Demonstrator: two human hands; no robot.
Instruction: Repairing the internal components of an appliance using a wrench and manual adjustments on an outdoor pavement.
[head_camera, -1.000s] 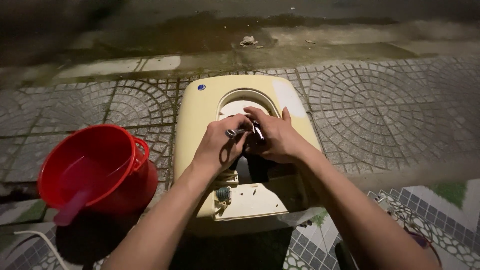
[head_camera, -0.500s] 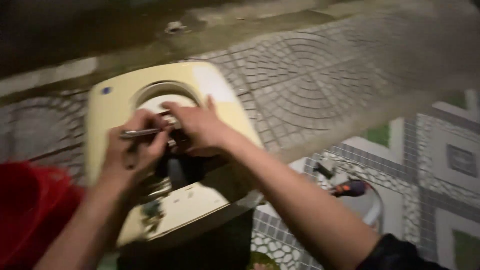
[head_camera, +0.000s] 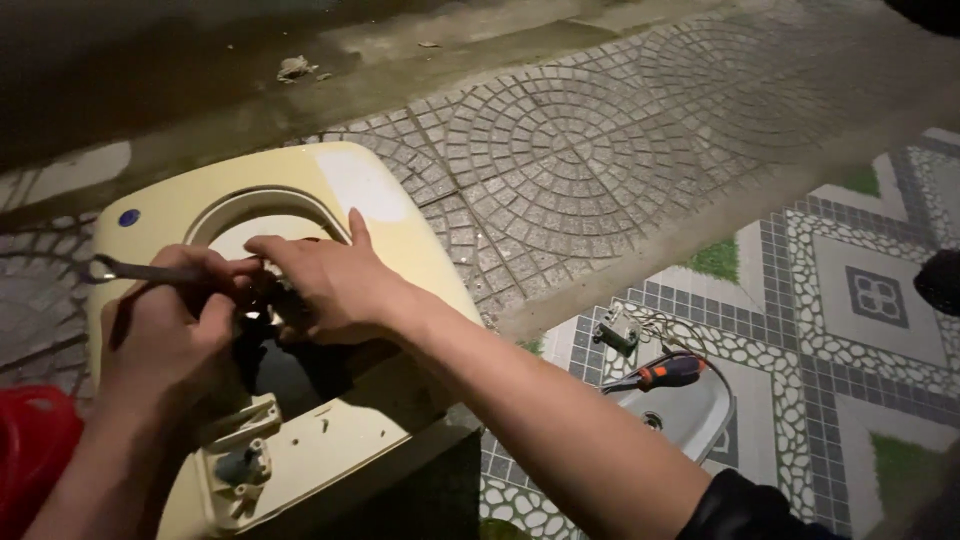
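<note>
A: Entry, head view. Your left hand (head_camera: 170, 335) is clenched around a thin metal wrench (head_camera: 135, 270). Its free end sticks out to the left, over the top of the cream casing (head_camera: 400, 250).

B: And my right hand?

A: Your right hand (head_camera: 325, 285) lies across the dark opening (head_camera: 290, 365) in the middle of the casing. The thumb points up and the fingers curl down onto something small at the rim of the opening. I cannot tell whether they pinch a part or only press on it; your hands hide it. Both hands touch each other there.

B: Containers?

A: Three noted. First, the casing itself: it lies flat on the paving, with an oval cut-out (head_camera: 255, 215) near its far end and a blue dot (head_camera: 129, 217) at the far left corner. The opening under your hands is dark; contents not readable. A grey fitting (head_camera: 243, 467) sits on the near panel. Second, a red bucket (head_camera: 30, 440) at the lower left edge, just beside the casing; only part of its rim shows, contents out of view. Third, a pale shallow tray (head_camera: 690, 410) on the patterned tiles to your right, well apart from the casing. An orange-handled screwdriver (head_camera: 665, 374) rests across its rim, and a small grey part with wires (head_camera: 618, 329) lies just beyond it.
</note>
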